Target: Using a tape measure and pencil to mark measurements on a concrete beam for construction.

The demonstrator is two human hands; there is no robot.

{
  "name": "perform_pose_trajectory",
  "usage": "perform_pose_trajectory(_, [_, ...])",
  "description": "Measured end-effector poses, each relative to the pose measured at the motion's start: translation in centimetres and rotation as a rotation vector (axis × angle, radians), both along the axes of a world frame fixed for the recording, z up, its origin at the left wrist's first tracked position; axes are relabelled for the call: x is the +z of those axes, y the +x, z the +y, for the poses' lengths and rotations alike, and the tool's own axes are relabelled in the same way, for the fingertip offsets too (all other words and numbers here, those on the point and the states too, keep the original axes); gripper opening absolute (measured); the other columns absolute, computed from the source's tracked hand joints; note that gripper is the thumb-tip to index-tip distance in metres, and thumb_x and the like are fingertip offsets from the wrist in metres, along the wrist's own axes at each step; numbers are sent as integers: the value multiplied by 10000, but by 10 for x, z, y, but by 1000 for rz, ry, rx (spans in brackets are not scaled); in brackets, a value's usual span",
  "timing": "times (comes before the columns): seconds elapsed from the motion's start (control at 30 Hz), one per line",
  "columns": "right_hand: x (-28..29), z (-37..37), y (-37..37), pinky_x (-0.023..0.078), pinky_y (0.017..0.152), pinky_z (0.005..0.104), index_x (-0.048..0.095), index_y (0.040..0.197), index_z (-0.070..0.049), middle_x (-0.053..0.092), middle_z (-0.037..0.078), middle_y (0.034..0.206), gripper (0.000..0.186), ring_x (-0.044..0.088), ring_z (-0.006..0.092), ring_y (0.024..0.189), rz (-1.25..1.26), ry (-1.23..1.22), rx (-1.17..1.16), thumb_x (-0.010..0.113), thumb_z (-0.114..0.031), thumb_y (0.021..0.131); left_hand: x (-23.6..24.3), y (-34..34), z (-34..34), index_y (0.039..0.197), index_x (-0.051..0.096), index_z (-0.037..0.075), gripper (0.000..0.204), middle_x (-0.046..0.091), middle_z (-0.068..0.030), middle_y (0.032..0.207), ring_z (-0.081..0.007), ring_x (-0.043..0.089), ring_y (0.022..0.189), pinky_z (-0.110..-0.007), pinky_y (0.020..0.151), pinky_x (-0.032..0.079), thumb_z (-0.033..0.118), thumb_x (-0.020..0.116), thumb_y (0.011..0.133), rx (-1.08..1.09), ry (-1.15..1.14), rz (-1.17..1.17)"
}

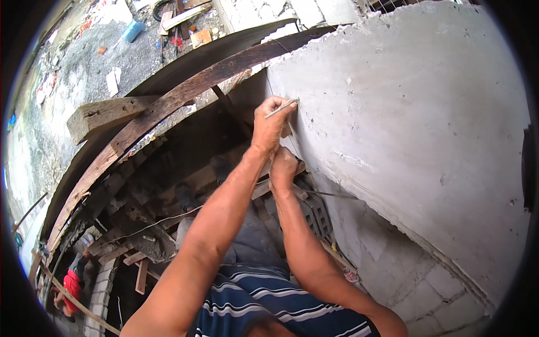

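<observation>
My left hand (269, 124) is closed around a thin, pale, pencil-like stick (279, 110). One end of the stick meets the grey plastered wall (404, 101), close to the wall's left edge. Just below, my right hand (285, 165) is curled in a fist near the same edge, its wrist close against my left wrist. Whatever its fingers hold is hidden. A narrow, light strip (293, 141) runs beside the wall between the two hands.
Across the left curves a long wooden beam (185, 92) with a short timber block (106, 115) on it. Hollow blocks (319, 216) and boards lie below me. A person in red (72, 289) is far down at lower left. Rubble and a blue container (133, 31) lie beyond the beam.
</observation>
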State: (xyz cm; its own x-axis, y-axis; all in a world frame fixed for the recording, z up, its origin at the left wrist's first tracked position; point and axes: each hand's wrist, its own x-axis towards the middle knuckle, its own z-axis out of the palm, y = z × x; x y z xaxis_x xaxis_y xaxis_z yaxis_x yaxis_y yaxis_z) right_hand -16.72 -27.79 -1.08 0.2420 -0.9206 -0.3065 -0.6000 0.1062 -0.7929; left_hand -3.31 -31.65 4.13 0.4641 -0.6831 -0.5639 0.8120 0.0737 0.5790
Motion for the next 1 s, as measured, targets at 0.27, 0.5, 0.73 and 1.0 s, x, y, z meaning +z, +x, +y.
perform_pose_trajectory(0.27, [42, -8, -15, 390, 574, 347, 562, 724, 21, 517, 54, 646, 322, 455, 129, 644, 7, 18, 52, 551, -185, 972, -6, 5, 0, 768, 552, 110, 294, 498, 24, 592, -72, 421, 436, -219, 392, 304, 257, 775, 890, -52, -103, 260])
perform_pose_trajectory(0.5, [10, 9, 25, 443, 641, 411, 549, 739, 49, 587, 179, 694, 340, 541, 285, 631, -136, 73, 138, 527, -194, 975, -16, 34, 1, 703, 553, 118, 329, 488, 62, 605, -23, 380, 492, -223, 427, 274, 243, 803, 877, -194, 43, -183])
perform_pose_trajectory(0.73, [8, -2, -33, 436, 579, 372, 585, 753, 23, 580, 119, 657, 240, 487, 161, 610, 111, -165, 131, 586, -117, 948, 1, -19, -2, 682, 557, 143, 418, 502, 56, 570, -23, 414, 432, -215, 363, 288, 430, 781, 888, -23, 37, 97])
perform_pose_trajectory(1.0, [29, 18, -30, 399, 471, 307, 583, 761, -70, 528, -26, 628, 240, 513, 122, 531, 124, -145, 147, 591, -170, 979, 5, -1, 6, 678, 559, 107, 431, 521, 39, 596, -60, 431, 453, -257, 400, 324, 412, 780, 886, -83, 80, 19])
